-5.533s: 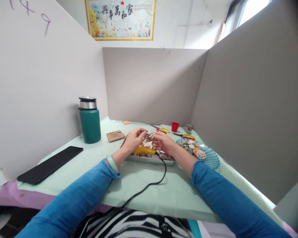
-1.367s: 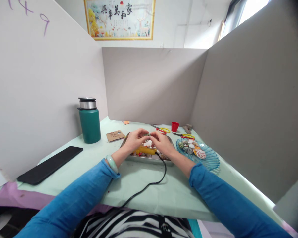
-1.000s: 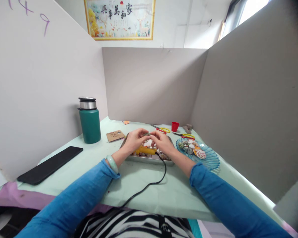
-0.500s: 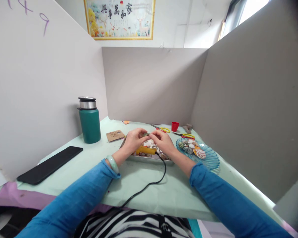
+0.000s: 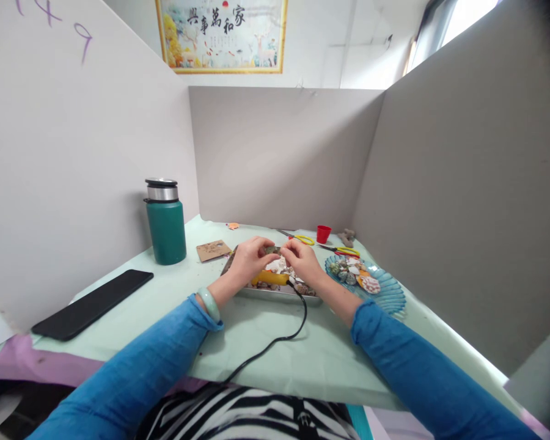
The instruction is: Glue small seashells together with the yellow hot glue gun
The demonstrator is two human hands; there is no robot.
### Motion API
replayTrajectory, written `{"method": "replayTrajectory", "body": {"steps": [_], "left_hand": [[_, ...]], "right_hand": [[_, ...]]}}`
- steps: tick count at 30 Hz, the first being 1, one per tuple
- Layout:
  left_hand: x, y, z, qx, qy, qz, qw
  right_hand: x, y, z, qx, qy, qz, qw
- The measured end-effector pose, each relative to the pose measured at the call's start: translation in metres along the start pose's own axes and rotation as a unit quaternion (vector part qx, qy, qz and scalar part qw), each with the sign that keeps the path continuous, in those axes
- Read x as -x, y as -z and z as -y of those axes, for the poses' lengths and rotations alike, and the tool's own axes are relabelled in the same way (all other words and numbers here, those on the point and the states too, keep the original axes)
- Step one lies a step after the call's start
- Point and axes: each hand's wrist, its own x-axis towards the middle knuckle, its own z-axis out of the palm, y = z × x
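My left hand [image 5: 249, 261] is closed around a small greenish object [image 5: 271, 250], perhaps a shell; its kind is hard to make out. Beside it my right hand [image 5: 304, 263] is pinched, thumb and forefinger together, a short gap from that object. Whether anything sits between those fingertips is too small to see. Both hands hover over a shallow metal tray [image 5: 275, 296] of shells [image 5: 306, 289]. Across the shells lies a yellow-handled tool [image 5: 271, 278], its black cord [image 5: 280, 338] running toward my lap. The tool's tip is hidden behind my left hand.
Right of the tray stands a blue glass plate [image 5: 391, 293] holding several shells. Behind are two pairs of yellow-handled scissors [image 5: 305, 239] and a red cup [image 5: 323, 234]. Leftward sit a brown card [image 5: 213, 250], a green bottle [image 5: 165, 229] and a black phone-like slab [image 5: 94, 304]. Grey panels enclose the table.
My right hand's fingertips have drawn slightly to the right, away from the greenish object. My left hand stays nearly in place with it.
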Motion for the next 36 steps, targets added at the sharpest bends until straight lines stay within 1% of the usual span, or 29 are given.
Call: {"method": "replayTrajectory", "body": {"steps": [3, 5, 8, 11, 13, 16, 18, 28, 36], "left_hand": [[0.0, -0.001, -0.001, 0.054, 0.047, 0.012, 0.997], [-0.001, -0.001, 0.001, 0.093, 0.077, 0.021, 0.992], [-0.002, -0.004, 0.006, 0.159, 0.108, 0.036, 0.981], [-0.003, -0.006, 0.012, 0.222, 0.135, 0.058, 0.964], [-0.004, -0.007, 0.015, 0.258, 0.147, 0.071, 0.952], [-0.004, -0.008, 0.017, 0.293, 0.154, 0.083, 0.94], [-0.003, -0.009, 0.018, 0.299, 0.155, 0.083, 0.938], [-0.003, -0.007, 0.012, 0.282, 0.163, 0.079, 0.942], [-0.002, -0.005, 0.009, 0.219, 0.124, 0.07, 0.965]], "right_hand": [[-0.001, 0.0, -0.005, -0.022, -0.041, -0.002, 0.999], [-0.001, 0.0, -0.006, -0.018, -0.058, 0.003, 0.998], [0.001, 0.0, -0.004, 0.009, -0.042, -0.008, 0.999], [0.002, -0.001, 0.001, 0.008, -0.017, -0.029, 0.999], [0.003, -0.002, 0.005, 0.003, -0.016, -0.018, 1.0], [0.005, -0.002, 0.008, 0.024, -0.028, 0.02, 0.999], [0.005, -0.002, 0.009, 0.034, -0.03, 0.03, 0.999], [0.006, -0.002, 0.01, 0.034, -0.034, 0.033, 0.998], [0.007, -0.001, 0.012, 0.043, -0.027, 0.033, 0.998]]}}
